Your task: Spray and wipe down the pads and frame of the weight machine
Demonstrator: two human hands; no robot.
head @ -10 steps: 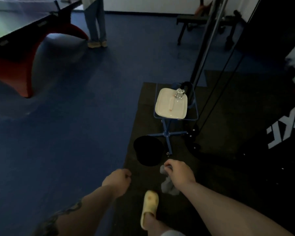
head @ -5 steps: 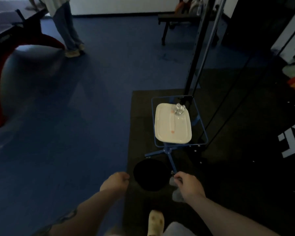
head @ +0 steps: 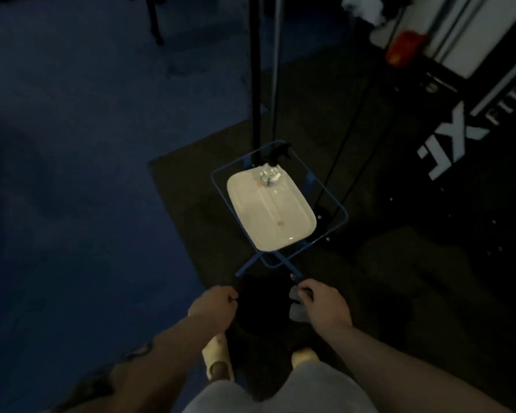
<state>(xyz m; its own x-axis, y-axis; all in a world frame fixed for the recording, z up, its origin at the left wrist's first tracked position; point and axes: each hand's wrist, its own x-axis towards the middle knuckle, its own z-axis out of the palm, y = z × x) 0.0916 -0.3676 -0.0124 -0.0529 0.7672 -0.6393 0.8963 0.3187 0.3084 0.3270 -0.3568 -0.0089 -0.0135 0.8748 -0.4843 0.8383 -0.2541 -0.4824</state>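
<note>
The grey cloth (head: 296,308) hangs from the right hand (head: 325,305), its long axis running roughly up and down, the loose end drooping toward the person's feet. It sits just in front of the blue stand (head: 280,260), near the stand's crossed legs, and beside a round black pad (head: 262,308) that lies low between the two hands.

The right hand pinches the cloth at its top edge, fingers curled in, knuckles up, with the forearm reaching forward from the lower right. The left hand (head: 213,307) is clenched, fingers tucked under at the left rim of the black pad; whether it actually grips the pad cannot be told in this dim light. Its forearm comes in from the lower left.

On the blue stand rests a cream rectangular tray (head: 270,210), its long axis slanting from the far left to the near right. A clear spray bottle (head: 269,174) with a black trigger head stands at the tray's far end, the trigger pointing away from the person.

Behind the stand a dark upright post (head: 254,70) of the weight machine rises, with thin cables (head: 349,114) to the right of the stand. The stand sits on a dark mat (head: 191,204), with blue floor (head: 72,174) to its left. Pale sandals (head: 218,359) show below the hands.
</note>
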